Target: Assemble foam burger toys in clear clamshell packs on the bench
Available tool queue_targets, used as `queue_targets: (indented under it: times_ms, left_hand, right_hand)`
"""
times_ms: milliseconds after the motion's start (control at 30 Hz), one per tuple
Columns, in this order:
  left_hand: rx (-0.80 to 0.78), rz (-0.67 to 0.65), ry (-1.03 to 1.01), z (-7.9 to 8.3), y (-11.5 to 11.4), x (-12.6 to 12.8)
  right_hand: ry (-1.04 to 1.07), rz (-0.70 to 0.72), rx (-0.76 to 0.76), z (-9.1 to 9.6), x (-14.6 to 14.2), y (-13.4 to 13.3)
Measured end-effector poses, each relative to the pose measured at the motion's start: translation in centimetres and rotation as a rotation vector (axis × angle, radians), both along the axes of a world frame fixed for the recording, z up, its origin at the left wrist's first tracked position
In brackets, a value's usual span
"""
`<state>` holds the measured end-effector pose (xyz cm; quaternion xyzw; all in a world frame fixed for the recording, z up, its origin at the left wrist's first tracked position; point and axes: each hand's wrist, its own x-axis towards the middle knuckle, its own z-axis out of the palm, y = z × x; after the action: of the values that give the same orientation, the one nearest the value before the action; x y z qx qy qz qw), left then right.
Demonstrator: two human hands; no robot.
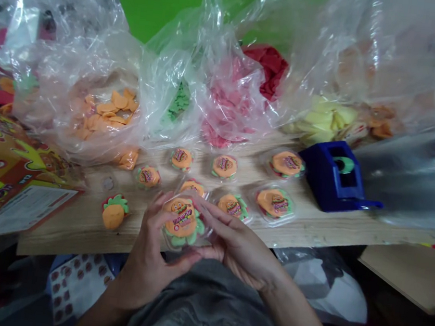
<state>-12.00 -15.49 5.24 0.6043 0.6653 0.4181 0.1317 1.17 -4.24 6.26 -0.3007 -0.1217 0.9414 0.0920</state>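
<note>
Between my two hands is a clear plastic case (185, 221) holding an orange burger-shaped piece with a green frilly layer and a printed label. My left hand (150, 249) curls round its left side, thumb at the lower edge. Along the right side, my right hand (232, 240) presses its fingers against the case. Just beyond my fingers lie more packed burger cases, one behind my hands (193, 187) and one to the right (232, 206). A loose orange, green and red burger stack (115, 211) rests on the wooden table (64, 229), left of my left hand.
Clear bags of orange pieces (116, 107), green pieces (179, 101), pink pieces (228, 101) and yellow pieces (328, 115) line the back. A blue tape dispenser (334, 176) stands right; a printed carton (7, 181) stands left. Several packed cases (275, 203) sit mid-table. A sticker sheet (76, 283) lies below the table's front edge.
</note>
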Motion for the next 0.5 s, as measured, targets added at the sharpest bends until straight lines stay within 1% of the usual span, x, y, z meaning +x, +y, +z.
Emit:
queue_targets:
  times_ms: [133,233,300,367,433,500]
  left_hand:
    - [0.083,0.044,0.028,0.2,0.3,0.0]
    - [0.087,0.082,-0.013,0.3,0.3,-0.1]
    - [0.077,0.098,-0.061,0.3,0.2,-0.1]
    - [0.061,0.101,-0.068,0.2,0.1,-0.1]
    - [0.043,0.118,-0.028,0.3,0.1,0.0]
    - [0.033,0.141,0.005,0.5,0.2,0.1]
  right_hand:
    - [0.05,-0.032,-0.026,0.6,-0.2,0.2]
    - [0.093,-0.04,-0.027,1.0,-0.2,0.3]
    - [0.119,-0.021,-0.005,1.3,-0.1,0.2]
    - [0.144,0.002,0.073,1.5,-0.1,0.0]
    - [0.171,0.013,0.186,1.6,-0.1,-0.2]
    - [0.194,0.025,0.257,1.5,0.0,-0.4]
